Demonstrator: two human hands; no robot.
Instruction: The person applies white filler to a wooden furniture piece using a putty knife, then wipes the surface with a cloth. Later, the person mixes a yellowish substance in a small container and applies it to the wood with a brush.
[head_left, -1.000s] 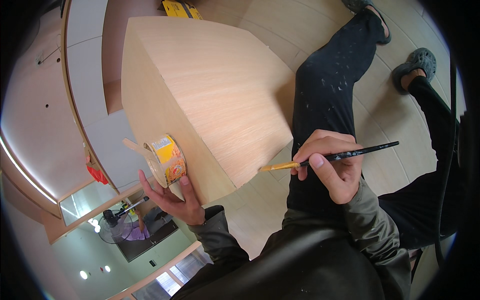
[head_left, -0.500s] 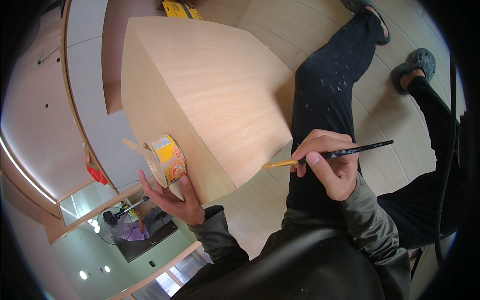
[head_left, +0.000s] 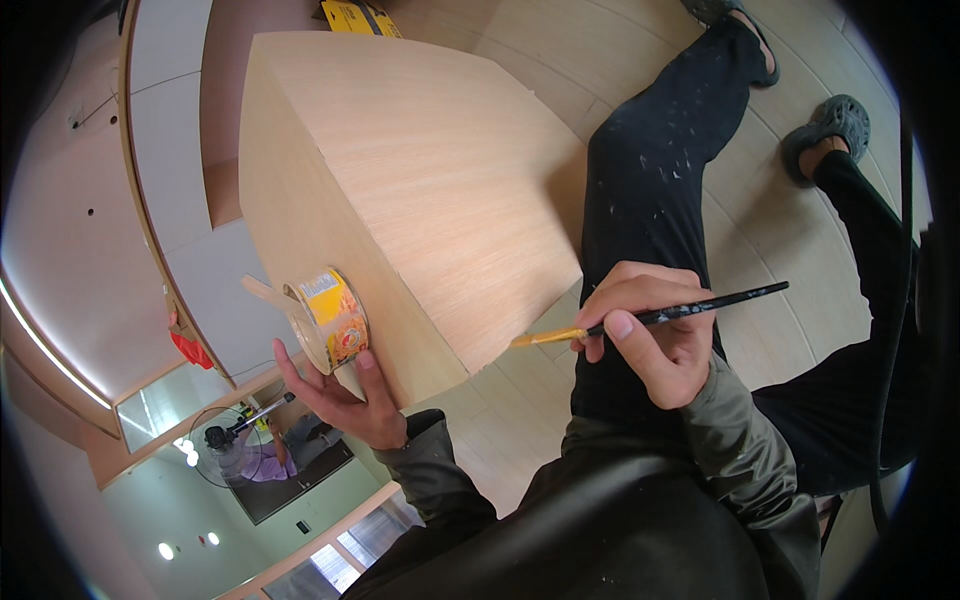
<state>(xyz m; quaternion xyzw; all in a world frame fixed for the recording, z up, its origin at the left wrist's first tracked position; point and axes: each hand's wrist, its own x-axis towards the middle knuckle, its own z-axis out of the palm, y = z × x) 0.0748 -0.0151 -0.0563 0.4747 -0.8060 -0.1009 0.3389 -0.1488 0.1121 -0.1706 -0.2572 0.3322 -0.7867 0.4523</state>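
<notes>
A pale wood-grain box [head_left: 430,190] takes up the middle of the view. Against its left side is a yellow printed paper cup [head_left: 340,325] with a flat wooden stick [head_left: 268,292] poking out of its mouth. My left hand [head_left: 350,400] cradles the cup from the near side, fingers spread along one side and thumb on the other; part of the grip is hidden. Pinched in my right hand [head_left: 655,335] is a thin paintbrush [head_left: 735,298] with a black handle and yellowish bristles. The bristle tip meets the box's near right edge, by the bottom corner.
My legs in dark trousers [head_left: 645,190] flank the box's right side, over pale floor tiles. A yellow package [head_left: 358,18] lies behind the box. White cabinetry [head_left: 170,180] rises on the left; beyond are a fan [head_left: 235,437] and another person [head_left: 275,458]. A black cable [head_left: 890,350] hangs at the right.
The brush tip has slid a little left and nearer along the box edge, with my right hand shifting slightly. My left hand and the cup have barely moved.
</notes>
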